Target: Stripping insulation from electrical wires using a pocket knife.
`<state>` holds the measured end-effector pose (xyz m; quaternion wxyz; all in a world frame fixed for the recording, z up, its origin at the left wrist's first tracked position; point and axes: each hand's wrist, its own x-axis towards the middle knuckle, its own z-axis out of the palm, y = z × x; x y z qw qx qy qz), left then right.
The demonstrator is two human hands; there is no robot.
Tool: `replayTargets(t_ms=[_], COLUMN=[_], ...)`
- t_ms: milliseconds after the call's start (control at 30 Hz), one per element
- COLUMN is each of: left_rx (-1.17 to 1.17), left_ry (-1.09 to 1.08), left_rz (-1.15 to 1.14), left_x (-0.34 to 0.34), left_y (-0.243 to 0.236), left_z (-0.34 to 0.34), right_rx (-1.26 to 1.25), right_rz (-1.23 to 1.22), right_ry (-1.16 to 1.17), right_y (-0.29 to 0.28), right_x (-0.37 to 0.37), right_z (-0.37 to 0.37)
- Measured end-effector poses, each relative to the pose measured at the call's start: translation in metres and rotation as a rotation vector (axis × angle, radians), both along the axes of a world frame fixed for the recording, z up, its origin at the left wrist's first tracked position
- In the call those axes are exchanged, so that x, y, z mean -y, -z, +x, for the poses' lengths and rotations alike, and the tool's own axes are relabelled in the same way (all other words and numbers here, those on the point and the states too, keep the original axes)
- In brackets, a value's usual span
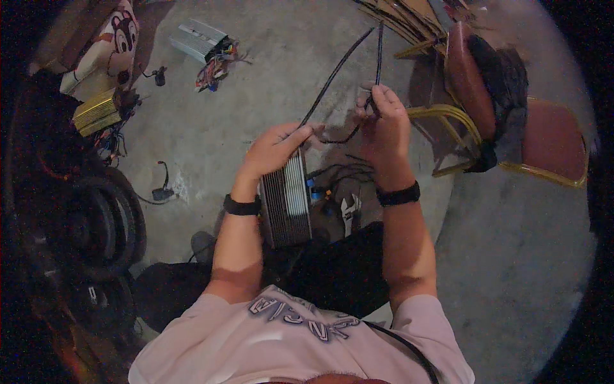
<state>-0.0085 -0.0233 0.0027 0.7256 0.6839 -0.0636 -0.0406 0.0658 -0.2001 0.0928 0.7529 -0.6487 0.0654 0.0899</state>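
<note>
A black cable (pixel 340 68) is stretched between my hands; part of it rises in a long bend ahead of them and part sags in between. My left hand (pixel 275 150) pinches it between thumb and fingers, just above a finned metal box (pixel 286 208). To the right, my right hand (pixel 387 118) grips the same cable, fingers curled round it. The finned box lies near my legs, with thin dark wires (pixel 342 169) and blue and orange connectors (pixel 318 193) at its right side. Beside these lies an adjustable wrench (pixel 348 216).
A silver finned box (pixel 201 40) with loose coloured wires lies far left; a gold finned box (pixel 98 114) sits at the left. Small black corded parts (pixel 163 193) lie nearer. Tyres (pixel 105 221) stand left. Folded chairs with gold frames (pixel 470 121) and flattened cardboard (pixel 400 19) occupy the right.
</note>
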Motion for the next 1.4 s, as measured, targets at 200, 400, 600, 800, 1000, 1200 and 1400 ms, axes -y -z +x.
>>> replayTargets(t_ms=[200,400,600,800,1000,1200,1400], left_rx=[-0.013,-0.233,-0.264,-0.119,-0.218,-0.184,-0.181], left_ry=[0.214,0.344,0.216,-0.119,-0.227,-0.219,-0.215], left_rz=[0.005,-0.011,-0.063,-0.144,-0.116,-0.367,-0.446], left_x=[-0.011,-0.01,-0.009,-0.014,-0.011,-0.009,-0.005], left_y=[0.004,-0.001,-0.008,-0.033,-0.044,-0.029,-0.028], left_z=[0.005,0.002,0.0,0.008,0.012,0.014,0.015], right_rx=[0.022,0.105,0.035,0.13,0.217,0.332,0.485], right_rz=[0.093,0.169,-0.006,-0.392,-0.385,-0.39,-0.453], right_ry=[0.084,0.044,0.018,-0.12,-0.224,-0.216,-0.244], right_y=[0.003,-0.005,-0.001,-0.012,-0.023,-0.007,-0.004], right_x=[0.007,0.011,0.013,-0.019,-0.04,-0.037,-0.039], right_z=[0.012,0.02,0.015,-0.005,-0.014,-0.01,-0.01])
